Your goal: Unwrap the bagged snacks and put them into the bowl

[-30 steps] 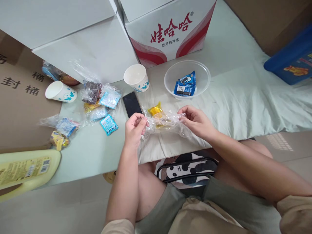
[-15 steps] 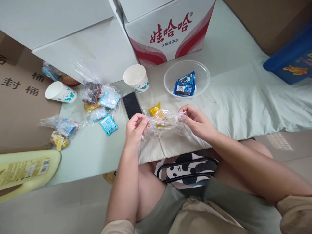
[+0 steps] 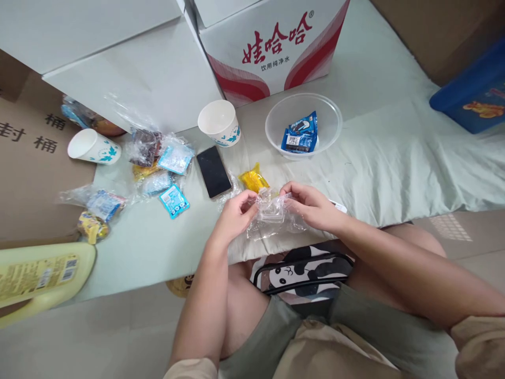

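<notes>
Both hands [image 3: 236, 213] [image 3: 311, 205] bunch clear wrapper [image 3: 272, 216]; contents indistinct.

Both forearms are stretched forward; the left hand [image 3: 236, 213] and right hand [image 3: 311, 206] are brought close, fingers pinched.

Left hand [image 3: 235, 215] and right hand [image 3: 311, 206] close together, both pinching crumpled clear plastic bag [image 3: 272, 215] between fingertips, just above worktop [image 3: 158, 247] edge. Yellow snack packet [image 3: 253, 179] just beyond bag, touching it. Black phone [image 3: 213, 171] flat, left of packet. Upright paper cup [image 3: 220, 123] behind phone; second paper cup [image 3: 91, 148] on its side far left. Clear bowl [image 3: 331, 113] holds blue packets [image 3: 300, 135]. Loose bagged snacks [image 3: 158, 163] scattered left. White carton with red lettering [image 3: 272, 47] at rear.
</notes>
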